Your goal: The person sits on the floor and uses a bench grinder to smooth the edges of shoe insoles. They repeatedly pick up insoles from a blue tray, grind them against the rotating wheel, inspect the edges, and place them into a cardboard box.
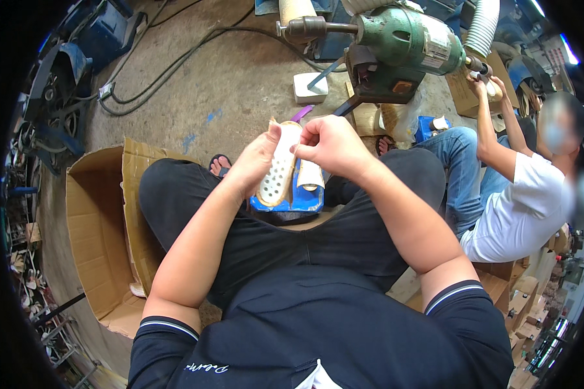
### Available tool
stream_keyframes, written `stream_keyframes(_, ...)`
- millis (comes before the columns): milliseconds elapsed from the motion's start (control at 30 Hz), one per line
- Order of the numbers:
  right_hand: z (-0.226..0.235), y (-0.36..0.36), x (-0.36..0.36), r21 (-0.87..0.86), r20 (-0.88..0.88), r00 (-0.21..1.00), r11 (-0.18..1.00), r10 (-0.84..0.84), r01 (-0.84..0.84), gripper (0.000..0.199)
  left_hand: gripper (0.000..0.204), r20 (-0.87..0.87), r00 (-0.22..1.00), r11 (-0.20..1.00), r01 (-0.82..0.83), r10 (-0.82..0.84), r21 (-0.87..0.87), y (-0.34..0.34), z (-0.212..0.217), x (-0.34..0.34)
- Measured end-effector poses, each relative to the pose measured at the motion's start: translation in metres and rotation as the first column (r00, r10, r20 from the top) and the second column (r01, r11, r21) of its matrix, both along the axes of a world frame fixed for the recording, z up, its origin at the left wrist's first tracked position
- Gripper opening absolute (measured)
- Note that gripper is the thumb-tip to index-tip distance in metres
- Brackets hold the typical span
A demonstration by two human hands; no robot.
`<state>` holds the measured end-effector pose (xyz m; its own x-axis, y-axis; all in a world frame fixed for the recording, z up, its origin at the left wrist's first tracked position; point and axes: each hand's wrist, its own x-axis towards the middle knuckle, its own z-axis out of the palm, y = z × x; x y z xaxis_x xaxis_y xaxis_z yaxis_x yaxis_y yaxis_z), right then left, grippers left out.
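Between my knees a long white piece shaped like an insole (pixel 282 165), brown along its rim and dotted with holes at the near end, stands tilted over a blue metal stand (pixel 285 206). My left hand (pixel 256 159) grips it along the left side, thumb up near the far end. Closed in a pinch, my right hand (pixel 337 146) meets its right edge; whatever lies right between those fingertips is too small to tell. A short white curved piece (pixel 310 175) sits on the stand's right side. Something purple (pixel 302 113) shows just beyond my hands.
An open cardboard box (pixel 97 227) stands by my left knee. Ahead to the right is a green motor machine (pixel 409 42) with a white hose (pixel 483 26). A black cable (pixel 169 78) crosses the floor. At right, a seated co-worker (pixel 519 201) holds a piece at the machine.
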<state>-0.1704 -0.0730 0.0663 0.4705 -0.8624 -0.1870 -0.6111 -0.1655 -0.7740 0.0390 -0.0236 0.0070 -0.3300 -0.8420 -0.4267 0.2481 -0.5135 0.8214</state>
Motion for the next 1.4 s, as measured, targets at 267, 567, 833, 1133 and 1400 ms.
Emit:
stream_keyframes(267,-0.003,0.003,-0.009,-0.04,-0.139,0.989,0.998,-0.057,0.052,0.022,0.071,0.29,0.954,0.954,0.152,-0.074,-0.257,0.002,0.0,-0.008)
stream_keyframes(567,0.051,0.038,-0.011,0.029,0.368,0.882,0.944,0.295,-0.328,0.019,0.089,0.805,0.524,0.882,0.191,0.279,-0.431,-0.002,-0.007,-0.004)
stream_keyframes(833,0.076,0.014,-0.019,0.509,0.69,0.699,0.813,-0.188,-0.284,0.02,0.093,0.768,0.483,0.558,0.53,0.42,-0.638,0.022,0.018,-0.012)
stream_keyframes(1133,0.005,-0.001,-0.056,0.719,0.695,0.48,0.533,-0.536,-0.446,0.053,0.091,0.746,0.568,0.471,0.582,0.347,-0.663,0.036,0.055,-0.004)
stream_keyframes(1400,-0.035,0.008,-0.062,0.886,0.443,0.637,0.199,-0.631,-0.419,0.021,0.08,0.565,0.658,0.406,0.399,0.497,-0.822,0.049,0.073,0.015)
